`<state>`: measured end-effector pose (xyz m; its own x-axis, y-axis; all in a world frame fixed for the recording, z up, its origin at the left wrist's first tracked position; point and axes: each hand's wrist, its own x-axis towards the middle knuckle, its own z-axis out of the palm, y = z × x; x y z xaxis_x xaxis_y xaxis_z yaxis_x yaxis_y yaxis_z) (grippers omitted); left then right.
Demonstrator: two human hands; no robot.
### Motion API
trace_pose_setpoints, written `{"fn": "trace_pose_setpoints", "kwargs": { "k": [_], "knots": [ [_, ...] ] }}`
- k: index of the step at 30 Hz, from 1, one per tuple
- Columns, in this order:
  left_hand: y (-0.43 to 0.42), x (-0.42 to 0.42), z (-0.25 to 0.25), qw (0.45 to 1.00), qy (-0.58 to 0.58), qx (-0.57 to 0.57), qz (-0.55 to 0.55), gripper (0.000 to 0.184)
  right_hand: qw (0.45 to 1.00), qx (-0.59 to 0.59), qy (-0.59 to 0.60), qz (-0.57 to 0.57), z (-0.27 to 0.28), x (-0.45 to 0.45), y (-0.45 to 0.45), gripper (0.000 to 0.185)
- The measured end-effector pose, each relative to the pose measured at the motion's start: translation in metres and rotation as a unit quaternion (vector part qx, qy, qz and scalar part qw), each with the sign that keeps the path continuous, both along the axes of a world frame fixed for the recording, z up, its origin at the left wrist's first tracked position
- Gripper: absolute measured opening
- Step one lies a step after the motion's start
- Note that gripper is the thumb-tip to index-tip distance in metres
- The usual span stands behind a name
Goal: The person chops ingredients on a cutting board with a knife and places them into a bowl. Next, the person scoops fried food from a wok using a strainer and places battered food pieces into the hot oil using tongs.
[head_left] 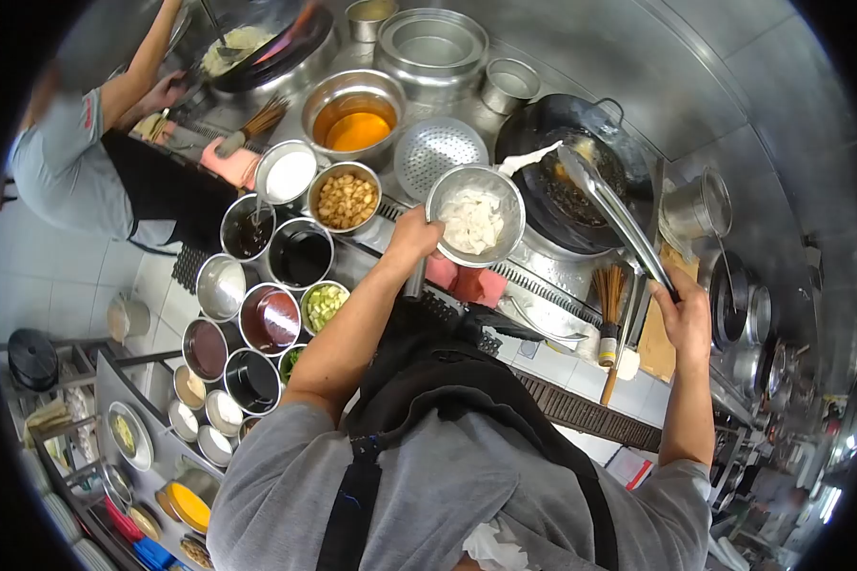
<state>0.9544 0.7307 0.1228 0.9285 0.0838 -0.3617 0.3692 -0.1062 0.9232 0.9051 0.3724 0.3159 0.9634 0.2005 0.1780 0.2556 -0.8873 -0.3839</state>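
Note:
My left hand point(414, 236) is closed on the rim of a metal bowl point(512, 228), tilted slightly and full of pale, wet-looking strips point(471, 221). My right hand point(686, 312) grips a pair of metal tongs point(627, 221) near the lower end. At the tongs' tips, a limp white strip point(526, 160) stretches toward the left over the near rim of a black wok point(540, 211). Dark bubbling oil point(573, 190) fills the wok's bottom, with a golden piece in it partly covered by the tongs. What the strips are made of I cannot tell.
Left of the bowl stand a perforated strainer point(438, 157), a pot of orange liquid point(352, 128), a pot of browned cubes point(345, 198) and several sauce pots point(271, 319). A bamboo brush point(609, 295) lies below the wok. Another person point(76, 171) works at a second wok, upper left.

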Motion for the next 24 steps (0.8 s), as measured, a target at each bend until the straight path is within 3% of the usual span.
{"fn": "trace_pose_setpoints", "kwargs": {
  "k": [3, 5, 9, 12, 19, 24],
  "knots": [
    [-0.020, 0.012, -0.022, 0.999, -0.019, -0.046, 0.010, 0.034, 0.999, -0.002, -0.031, -0.009, -0.003, 0.015, -0.034, 0.033],
    [-0.030, 0.014, -0.018, 1.000, -0.021, -0.016, 0.000, 0.034, 1.000, -0.011, -0.020, -0.015, 0.000, 0.034, -0.048, 0.033],
    [-0.060, 0.013, -0.012, 0.998, -0.022, -0.040, 0.031, 0.037, 0.998, -0.058, -0.029, 0.016, -0.037, 0.090, -0.086, 0.033],
    [-0.075, 0.008, -0.005, 0.997, -0.018, -0.027, 0.064, 0.036, 0.993, -0.111, 0.036, 0.006, -0.067, 0.121, -0.102, 0.035],
    [-0.098, -0.012, -0.003, 0.987, -0.023, -0.037, 0.154, 0.035, 0.982, -0.172, 0.054, 0.046, -0.113, 0.140, -0.145, 0.040],
    [-0.110, -0.017, -0.002, 0.984, -0.019, -0.024, 0.177, 0.036, 0.995, -0.066, -0.004, 0.079, -0.091, 0.119, -0.162, 0.040]
  ]
}}
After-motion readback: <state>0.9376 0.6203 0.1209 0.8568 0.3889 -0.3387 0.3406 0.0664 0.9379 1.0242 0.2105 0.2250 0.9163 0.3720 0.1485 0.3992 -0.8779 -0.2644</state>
